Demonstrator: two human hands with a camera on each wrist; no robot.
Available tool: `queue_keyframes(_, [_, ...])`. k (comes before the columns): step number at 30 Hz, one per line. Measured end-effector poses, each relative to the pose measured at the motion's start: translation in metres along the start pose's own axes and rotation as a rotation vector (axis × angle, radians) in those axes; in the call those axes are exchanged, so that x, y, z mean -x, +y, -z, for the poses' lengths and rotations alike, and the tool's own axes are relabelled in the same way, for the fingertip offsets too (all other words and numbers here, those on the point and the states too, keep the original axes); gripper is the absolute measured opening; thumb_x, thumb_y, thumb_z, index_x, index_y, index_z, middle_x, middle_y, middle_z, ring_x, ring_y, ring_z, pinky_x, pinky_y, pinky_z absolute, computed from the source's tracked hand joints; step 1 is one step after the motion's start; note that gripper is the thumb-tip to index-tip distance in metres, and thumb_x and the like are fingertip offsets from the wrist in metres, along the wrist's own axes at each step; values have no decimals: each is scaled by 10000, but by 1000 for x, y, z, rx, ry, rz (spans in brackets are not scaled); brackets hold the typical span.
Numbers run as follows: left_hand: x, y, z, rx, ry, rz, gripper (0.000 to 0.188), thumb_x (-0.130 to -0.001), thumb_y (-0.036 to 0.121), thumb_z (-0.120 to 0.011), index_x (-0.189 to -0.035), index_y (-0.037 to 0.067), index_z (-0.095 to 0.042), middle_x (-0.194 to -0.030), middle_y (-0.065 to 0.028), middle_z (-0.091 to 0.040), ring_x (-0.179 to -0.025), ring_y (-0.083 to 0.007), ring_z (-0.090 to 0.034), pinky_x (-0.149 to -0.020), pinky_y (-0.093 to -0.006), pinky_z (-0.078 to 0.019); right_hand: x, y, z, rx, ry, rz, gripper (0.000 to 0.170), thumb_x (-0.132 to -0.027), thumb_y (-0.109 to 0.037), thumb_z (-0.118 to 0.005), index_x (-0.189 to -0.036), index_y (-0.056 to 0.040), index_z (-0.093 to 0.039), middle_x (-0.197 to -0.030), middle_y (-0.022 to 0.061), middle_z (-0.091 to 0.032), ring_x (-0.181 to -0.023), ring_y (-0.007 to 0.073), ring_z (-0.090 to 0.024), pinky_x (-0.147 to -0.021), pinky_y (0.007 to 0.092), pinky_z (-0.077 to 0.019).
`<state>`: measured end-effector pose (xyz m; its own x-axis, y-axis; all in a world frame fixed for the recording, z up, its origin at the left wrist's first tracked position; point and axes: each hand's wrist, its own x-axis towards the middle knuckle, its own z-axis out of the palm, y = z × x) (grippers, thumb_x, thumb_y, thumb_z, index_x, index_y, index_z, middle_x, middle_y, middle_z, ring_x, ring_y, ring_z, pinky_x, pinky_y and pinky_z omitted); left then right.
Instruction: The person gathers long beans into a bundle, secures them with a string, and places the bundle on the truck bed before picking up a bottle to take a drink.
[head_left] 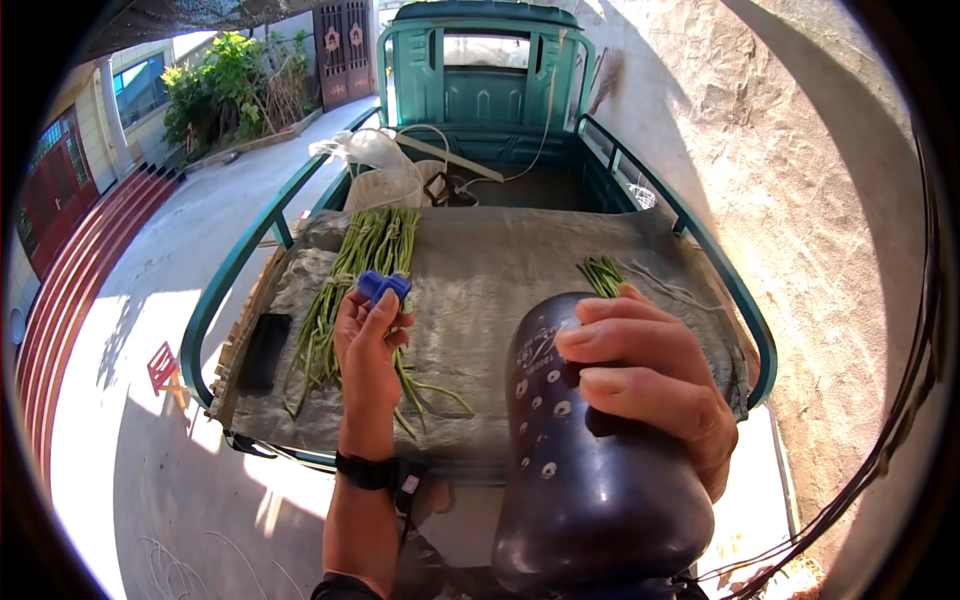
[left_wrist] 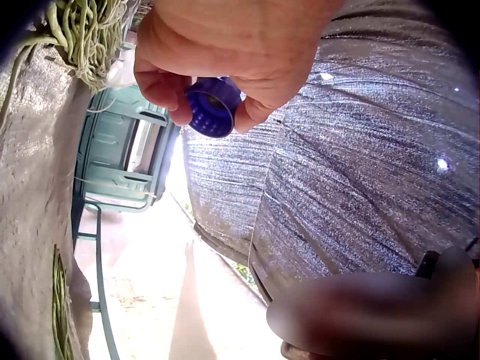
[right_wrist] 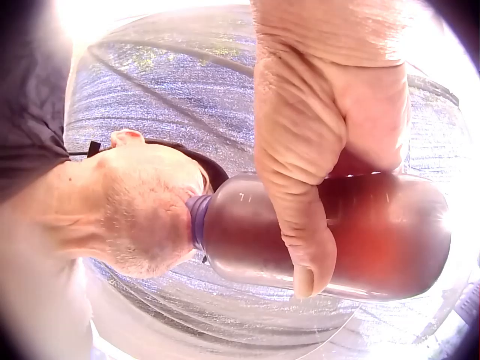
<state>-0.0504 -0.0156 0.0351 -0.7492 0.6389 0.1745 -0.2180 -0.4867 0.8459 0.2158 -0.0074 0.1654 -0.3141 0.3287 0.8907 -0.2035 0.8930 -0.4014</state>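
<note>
My right hand [head_left: 665,375] grips a large dark, translucent water bottle [head_left: 605,500] close to the head camera. In the right wrist view, the bottle [right_wrist: 375,255] is tipped up with its purple neck at the person's mouth, and the thumb wraps across its side. My left hand [head_left: 370,350] pinches a blue bottle cap [head_left: 384,287] between thumb and fingers, over the bundled long green beans [head_left: 360,250]. The left wrist view shows the open underside of the cap [left_wrist: 211,112]. A smaller bundle of beans [head_left: 600,275] lies partly behind the bottle.
A grey sheet [head_left: 460,330] covers the green cart's bed, with railings [head_left: 725,260] on both sides. A black phone [head_left: 265,352] lies at the left. White buckets [head_left: 385,190] stand farther back. A rough wall [head_left: 800,200] runs along the right.
</note>
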Motion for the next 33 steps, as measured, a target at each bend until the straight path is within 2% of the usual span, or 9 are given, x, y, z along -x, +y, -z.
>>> queue_keyframes(4, [-1,-3,1,17,-8,-10,453,-946,293,-800,-1272,64,-583,-1036,-14,-678,-816,-111,-687,-683,-245,-492,-7,-8,8,40,-48,-2,253,-852,-140,-783,-1103,-147,-748,-1144,93,-750,-1157,300,-704,-1107,495,-461])
queue_keyframes(7, [-1,-4,2,11,-16,-11,457,-945,294,-801,-1273,63,-581,-1035,-15,-678,-816,-109,-688,-681,-241,-494,-11,-9,12,46,-72,0,251,-850,-147,-782,-1099,-144,-750,-1138,98,-752,-1150,304,-707,-1101,497,-465])
queue_keyframes(12, [-1,-5,1,5,-8,-12,464,-941,301,-803,-1269,63,-578,-1038,-15,-677,-816,-107,-685,-683,-239,-492,2,5,0,-12,34,27,258,-847,-158,-782,-1103,-143,-751,-1141,102,-753,-1148,309,-709,-1097,502,-466])
queue_keyframes(16, [0,-3,-1,-3,-2,-5,476,-927,317,-811,-1256,66,-576,-1037,-11,-673,-818,-105,-676,-696,-243,-483,3,3,1,5,16,7,267,-848,-157,-783,-1113,-142,-750,-1144,102,-754,-1150,313,-709,-1099,505,-463])
queue_keyframes(19, [0,-2,-1,-7,-8,-1,348,-966,283,-773,-1201,113,-582,-1017,4,-665,-806,-108,-665,-685,-238,-494,5,2,0,-3,3,-16,280,-847,-151,-785,-1124,-136,-748,-1147,106,-752,-1145,320,-710,-1097,506,-465])
queue_keyframes(25, [-1,-3,0,-7,-18,-7,350,-972,266,-770,-1203,90,-574,-1019,-9,-666,-805,-114,-667,-665,-241,-497,4,1,-2,-30,-33,-26,306,-848,-147,-785,-1145,-94,-739,-1156,132,-743,-1125,339,-711,-1067,505,-494])
queue_keyframes(30, [-2,-4,2,12,-18,-1,353,-969,266,-774,-1206,98,-575,-1021,-10,-672,-801,-117,-674,-665,-241,-500,6,17,0,-13,-148,83,459,-893,-375,-789,-1177,-38,-658,-1136,227,-711,-1125,385,-684,-1052,520,-508])
queue_keyframes(33, [-3,-4,3,20,-13,-5,349,-966,271,-777,-1202,104,-580,-1009,-4,-677,-804,-116,-680,-668,-241,-501,5,24,-4,-45,-148,104,460,-876,-374,-786,-1159,-32,-667,-1114,238,-716,-1103,383,-694,-1047,523,-515])
